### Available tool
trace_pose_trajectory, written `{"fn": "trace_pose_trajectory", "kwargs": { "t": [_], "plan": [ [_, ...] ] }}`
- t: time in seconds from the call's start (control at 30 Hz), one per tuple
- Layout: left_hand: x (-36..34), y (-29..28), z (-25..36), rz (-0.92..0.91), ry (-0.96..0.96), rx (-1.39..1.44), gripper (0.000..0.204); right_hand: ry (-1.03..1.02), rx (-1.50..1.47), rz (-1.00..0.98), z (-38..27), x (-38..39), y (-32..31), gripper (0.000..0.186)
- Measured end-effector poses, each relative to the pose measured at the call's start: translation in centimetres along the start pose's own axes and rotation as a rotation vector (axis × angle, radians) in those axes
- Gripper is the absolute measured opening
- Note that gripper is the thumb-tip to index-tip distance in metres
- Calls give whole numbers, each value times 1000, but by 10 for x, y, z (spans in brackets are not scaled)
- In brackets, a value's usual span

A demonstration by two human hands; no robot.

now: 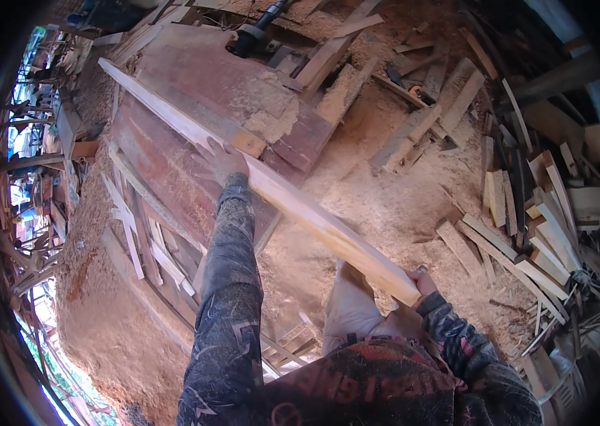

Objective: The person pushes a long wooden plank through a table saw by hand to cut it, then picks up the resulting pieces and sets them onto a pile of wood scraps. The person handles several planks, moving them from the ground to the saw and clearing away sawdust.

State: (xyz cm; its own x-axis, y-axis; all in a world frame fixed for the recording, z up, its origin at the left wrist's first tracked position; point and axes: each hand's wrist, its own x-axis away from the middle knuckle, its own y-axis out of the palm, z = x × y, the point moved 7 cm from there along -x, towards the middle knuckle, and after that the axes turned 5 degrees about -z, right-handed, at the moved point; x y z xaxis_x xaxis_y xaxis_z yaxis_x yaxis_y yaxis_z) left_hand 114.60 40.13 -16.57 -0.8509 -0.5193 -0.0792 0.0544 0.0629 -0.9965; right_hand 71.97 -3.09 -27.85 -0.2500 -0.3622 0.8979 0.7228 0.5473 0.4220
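A long pale wooden plank (314, 213) runs slantwise from the far left of a worn reddish-brown worktable (172, 149) to a spot beside my body. Across its middle lies my left hand (225, 162), fingers spread out flat over the wood and the tabletop. At the plank's near end, my right hand (424, 282) is closed around its side edge; part of the fingers is hidden beneath. Along the plank's far side sits a shorter wooden strip (243, 140), close against it on the table.
A dark power tool (249, 39) lies beyond the table. Offcuts (548, 227) are heaped on the right, and loose boards (427, 121) lie on sawdust-covered ground (356, 177). More wood strips (161, 263) lie left of my left arm.
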Motion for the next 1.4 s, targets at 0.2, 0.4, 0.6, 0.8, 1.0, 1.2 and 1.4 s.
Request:
{"fn": "trace_pose_trajectory", "kwargs": {
  "t": [0.2, 0.4, 0.6, 0.8, 1.0, 1.2, 1.4],
  "plan": [
    [80, -2, 6, -19, 20, 270, 63, 3, 2, -31, 0, 1, 12, 42],
    [139, -11, 40, -117, 76, 229, 62, -54, 15, 16, -6, 9, 27, 32],
    [122, -8, 42, -120, 56, 134, 60, -81, 30, 98, -10, 19, 58, 33],
    [93, -3, 39, -98, 55, -7, 59, -66, 10, 23, -3, -20, 59, 35],
    [50, 3, 23, -47, 69, -52, 58, -21, -80, -46, 6, -45, 99, 36],
    [16, 0, 36, -66, 116, -77, 56, -61, -52, 80, 5, -82, 114, 37],
    [-51, 16, 16, -57, 252, -430, 58, -12, -59, 11, 13, -87, 181, 35]
  ]
}}
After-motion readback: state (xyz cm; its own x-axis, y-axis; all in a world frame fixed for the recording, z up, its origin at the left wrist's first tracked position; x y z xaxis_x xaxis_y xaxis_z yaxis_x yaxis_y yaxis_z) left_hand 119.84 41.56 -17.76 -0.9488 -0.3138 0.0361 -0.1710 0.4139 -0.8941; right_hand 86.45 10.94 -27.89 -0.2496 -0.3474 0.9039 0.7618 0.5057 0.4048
